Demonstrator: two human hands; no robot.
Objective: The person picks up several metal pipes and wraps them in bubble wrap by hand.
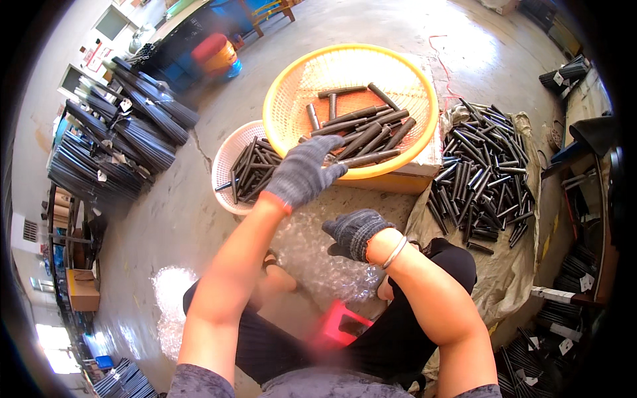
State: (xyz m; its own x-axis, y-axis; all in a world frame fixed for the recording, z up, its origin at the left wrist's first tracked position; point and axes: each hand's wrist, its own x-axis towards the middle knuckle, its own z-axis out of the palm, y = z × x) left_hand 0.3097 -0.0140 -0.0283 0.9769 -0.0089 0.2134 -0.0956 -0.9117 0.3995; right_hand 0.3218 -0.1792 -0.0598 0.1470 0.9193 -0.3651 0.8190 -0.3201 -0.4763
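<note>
My left hand (304,174), in a grey knit glove, reaches over the near rim of a large yellow plastic basket (271,99). Its fingers and thumb are spread next to the dark tubes (361,138) lying inside, with no tube plainly gripped. Lower down, my right hand (358,233), gloved too and with a bangle at the wrist, hovers above clear bubble wrap (312,255). Its fingers point left, apart from the thumb, and nothing shows between them. A smaller pale basket (222,149) of similar dark tubes stands left of the yellow one.
The yellow basket rests on a cardboard box (398,180). To the right, a heap of dark tubes (484,176) lies on a tan sheet (514,265). Between my legs is a red plastic stool (342,324). Bundles of long rods (113,146) stand at the left.
</note>
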